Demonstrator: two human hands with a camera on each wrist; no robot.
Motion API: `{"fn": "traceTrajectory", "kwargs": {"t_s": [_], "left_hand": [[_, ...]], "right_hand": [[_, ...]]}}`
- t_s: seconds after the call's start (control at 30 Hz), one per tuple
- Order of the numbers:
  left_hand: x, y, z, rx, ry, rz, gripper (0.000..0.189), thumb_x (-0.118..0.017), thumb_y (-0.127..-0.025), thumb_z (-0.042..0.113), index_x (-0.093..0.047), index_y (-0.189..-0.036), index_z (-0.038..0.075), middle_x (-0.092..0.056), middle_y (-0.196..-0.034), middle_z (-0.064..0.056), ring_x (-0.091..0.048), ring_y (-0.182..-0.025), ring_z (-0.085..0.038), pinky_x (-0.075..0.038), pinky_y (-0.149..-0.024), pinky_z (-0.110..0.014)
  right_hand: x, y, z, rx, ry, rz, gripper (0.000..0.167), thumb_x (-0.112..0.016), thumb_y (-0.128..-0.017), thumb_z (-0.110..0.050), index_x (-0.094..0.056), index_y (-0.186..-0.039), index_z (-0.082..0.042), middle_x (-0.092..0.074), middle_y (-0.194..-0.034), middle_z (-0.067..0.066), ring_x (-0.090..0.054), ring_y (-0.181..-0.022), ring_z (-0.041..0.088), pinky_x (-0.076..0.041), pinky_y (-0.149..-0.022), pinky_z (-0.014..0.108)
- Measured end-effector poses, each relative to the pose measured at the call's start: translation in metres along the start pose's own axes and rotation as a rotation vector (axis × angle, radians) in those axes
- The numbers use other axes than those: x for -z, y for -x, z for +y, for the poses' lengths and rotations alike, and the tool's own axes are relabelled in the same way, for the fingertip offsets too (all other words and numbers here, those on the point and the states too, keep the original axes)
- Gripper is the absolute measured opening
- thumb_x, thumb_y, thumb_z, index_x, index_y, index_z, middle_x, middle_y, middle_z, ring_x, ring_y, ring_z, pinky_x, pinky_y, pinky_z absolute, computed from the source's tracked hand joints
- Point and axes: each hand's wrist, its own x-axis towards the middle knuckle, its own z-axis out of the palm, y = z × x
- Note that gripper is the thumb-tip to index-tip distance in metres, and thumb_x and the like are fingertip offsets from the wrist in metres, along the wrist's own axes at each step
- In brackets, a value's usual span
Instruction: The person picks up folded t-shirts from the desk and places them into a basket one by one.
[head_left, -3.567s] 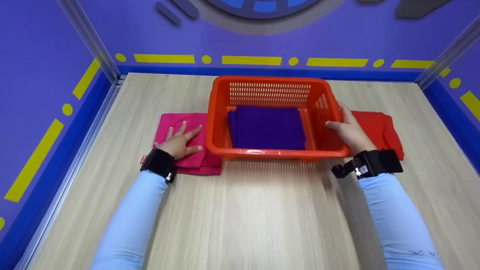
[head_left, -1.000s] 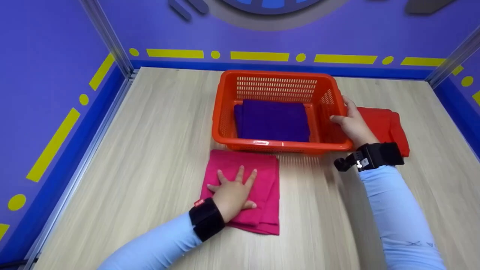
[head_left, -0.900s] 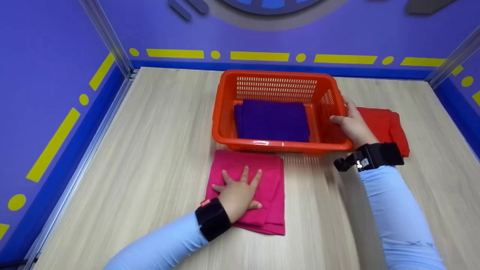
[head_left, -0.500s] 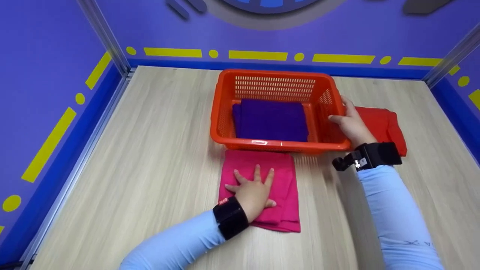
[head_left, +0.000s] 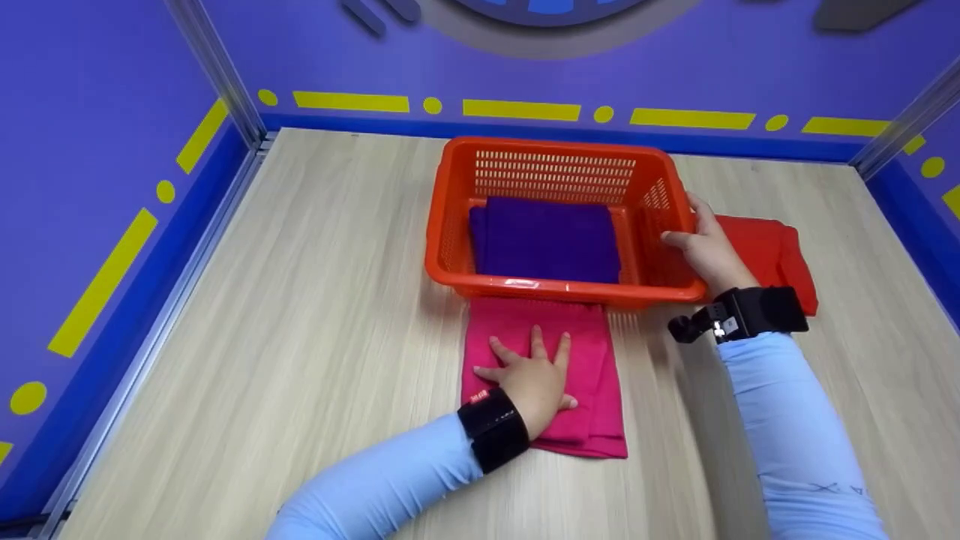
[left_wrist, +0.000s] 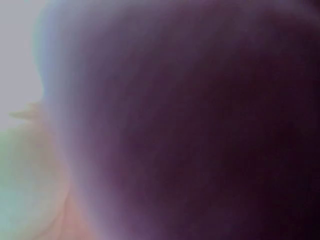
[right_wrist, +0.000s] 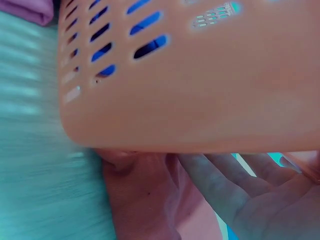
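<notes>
My left hand [head_left: 534, 386] lies spread flat on a folded pink cloth [head_left: 592, 345], palm down. The cloth's far edge meets the front rim of an orange-red plastic basket [head_left: 570, 290]. Inside that basket sits a folded purple cloth [head_left: 555, 240]. My right hand [head_left: 709, 251] grips the basket's right end, thumb over the rim. In the right wrist view its fingers [right_wrist: 212, 182] reach along the lower edge of the slotted basket wall [right_wrist: 200, 100]. Dark blur fills most of the left wrist view.
A folded red cloth [head_left: 769, 259] lies right of the basket, partly behind my right hand. The wooden tabletop [head_left: 315, 300] is bounded by a purple-blue back panel [head_left: 525, 75] with yellow marks and by side panels.
My left hand has slid the pink cloth from the basket's left side to in front of it, then rightward, its far edge now at the rim. The right hand keeps its grip.
</notes>
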Motion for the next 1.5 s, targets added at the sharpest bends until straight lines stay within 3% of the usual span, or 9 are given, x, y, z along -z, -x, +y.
{"fn": "traceTrajectory", "kwargs": {"t_s": [0.13,0.4,0.6,0.77,0.87,0.97,1.23,1.37,1.5], "left_hand": [[0.001,-0.002,0.002,0.002,0.013,-0.022,0.095,-0.066,-0.087,0.063,-0.015,-0.163,0.039,-0.022,-0.168,-0.007,-0.028,-0.14,-0.06,-0.044,-0.091,-0.074],[0.004,0.009,-0.005,-0.055,-0.016,0.061,0.086,-0.064,-0.09,0.061,-0.025,-0.162,0.036,-0.032,-0.163,-0.01,-0.036,-0.136,-0.06,-0.048,-0.086,-0.072],[0.008,0.018,-0.023,-0.161,0.059,0.07,0.077,-0.068,-0.094,0.051,-0.035,-0.159,0.026,-0.038,-0.159,-0.016,-0.038,-0.134,-0.062,-0.049,-0.082,-0.073],[0.018,0.018,-0.044,-0.313,0.119,0.04,0.071,-0.065,-0.096,0.049,-0.045,-0.154,0.012,-0.047,-0.153,-0.017,-0.042,-0.141,-0.041,-0.043,-0.105,-0.062],[0.024,0.018,-0.058,-0.377,0.204,0.015,0.067,-0.063,-0.098,0.047,-0.049,-0.15,0.008,-0.053,-0.148,-0.015,-0.044,-0.142,-0.029,-0.036,-0.115,-0.052],[0.029,0.017,-0.072,-0.402,0.299,0.007,0.063,-0.063,-0.099,0.045,-0.052,-0.148,0.007,-0.056,-0.145,-0.015,-0.047,-0.139,-0.03,-0.038,-0.115,-0.045],[0.03,0.011,-0.11,-0.457,0.516,0.065,0.051,-0.063,-0.1,0.037,-0.059,-0.14,0.005,-0.064,-0.133,-0.014,-0.058,-0.126,-0.03,-0.045,-0.107,-0.045],[0.026,0.003,-0.128,-0.495,0.689,0.153,0.039,-0.064,-0.1,0.024,-0.063,-0.132,0.001,-0.067,-0.125,-0.016,-0.064,-0.115,-0.031,-0.05,-0.1,-0.048],[0.019,-0.004,-0.142,-0.461,0.848,0.273,0.034,-0.064,-0.099,0.014,-0.062,-0.129,-0.002,-0.064,-0.125,-0.02,-0.065,-0.109,-0.034,-0.053,-0.096,-0.048]], "right_hand": [[0.0,0.0,-0.001,0.0,0.01,0.007,0.078,-0.047,-0.105,-0.009,0.0,-0.164,-0.03,-0.019,-0.165,0.014,-0.033,-0.143,0.035,-0.035,-0.115,0.056],[0.001,-0.001,0.0,-0.014,-0.004,0.008,0.078,-0.047,-0.105,-0.009,0.0,-0.164,-0.031,-0.017,-0.166,0.013,-0.03,-0.145,0.035,-0.032,-0.116,0.057],[-0.002,0.0,0.001,-0.009,-0.017,0.001,0.078,-0.047,-0.105,-0.009,-0.002,-0.164,-0.033,-0.02,-0.165,0.012,-0.031,-0.144,0.035,-0.034,-0.115,0.057],[-0.002,0.0,0.003,-0.009,-0.043,0.003,0.078,-0.046,-0.105,-0.008,-0.002,-0.164,-0.034,-0.019,-0.166,0.012,-0.031,-0.144,0.036,-0.034,-0.114,0.059],[-0.002,0.0,0.003,-0.001,-0.052,0.001,0.078,-0.046,-0.105,-0.007,-0.002,-0.164,-0.034,-0.018,-0.166,0.012,-0.032,-0.144,0.036,-0.035,-0.114,0.06],[0.0,0.0,0.003,0.005,-0.044,0.004,0.078,-0.046,-0.105,-0.007,-0.001,-0.164,-0.033,-0.017,-0.166,0.013,-0.031,-0.144,0.036,-0.035,-0.114,0.059],[0.0,0.0,0.002,-0.011,-0.071,0.015,0.079,-0.048,-0.104,-0.007,-0.004,-0.164,-0.035,-0.017,-0.166,0.01,-0.03,-0.144,0.033,-0.034,-0.116,0.055],[0.001,0.003,0.004,-0.045,-0.126,0.004,0.078,-0.051,-0.104,-0.012,-0.008,-0.163,-0.038,-0.019,-0.164,0.009,-0.032,-0.143,0.032,-0.039,-0.113,0.053],[0.002,0.013,0.007,-0.069,-0.151,0.009,0.076,-0.057,-0.103,-0.021,-0.012,-0.163,-0.035,-0.024,-0.161,0.008,-0.034,-0.139,0.03,-0.047,-0.107,0.044]]}}
